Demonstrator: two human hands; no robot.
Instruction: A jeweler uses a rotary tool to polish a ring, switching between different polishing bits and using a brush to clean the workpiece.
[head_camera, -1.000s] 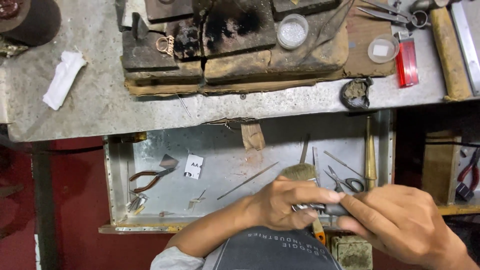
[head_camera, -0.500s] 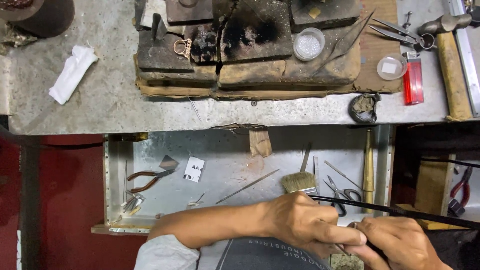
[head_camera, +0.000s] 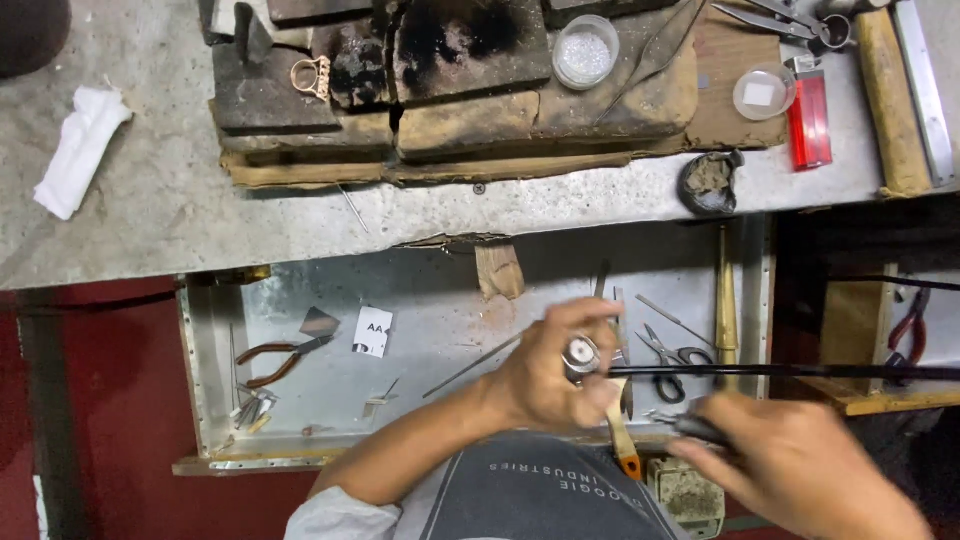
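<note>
We see the left hand (head_camera: 545, 375) curled around a small round silvery piece (head_camera: 580, 354), pinched at the fingertips above the metal-lined tray (head_camera: 440, 330). A thin black rod (head_camera: 780, 371) meets that piece. The right hand (head_camera: 800, 470) is blurred, apparently closed on a dark handle (head_camera: 700, 428).

small white rectangular paper tag with dark print (head_camera: 374, 331) lying flat in metal drawer tray (head_camera: 215, 345), just right of grey triangular metal scrap (head_camera: 319, 322). no screens, signs anywhere.
</note>
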